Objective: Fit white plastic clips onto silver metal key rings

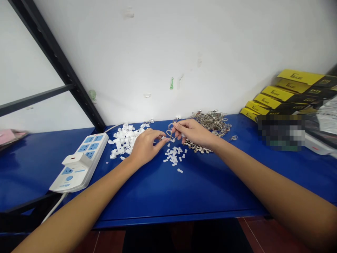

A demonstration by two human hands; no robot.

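Yellow-and-black boxes (pixel 284 93) at the right bore dark lettering beginning with "F", the rest hard to read; the blue print on the white plastic power strip (pixel 91 146) was too small to tell. Between the hands, above the blue bench (pixel 168 189), a thin, shiny looped wire piece (pixel 170 133) ran lengthwise from the wall side toward the person. The right hand (pixel 193 131) pinched its far end; the left hand (pixel 147 144) pressed thumb and forefinger together at its near end. Small flat white tabs (pixel 174 155) lay just below.
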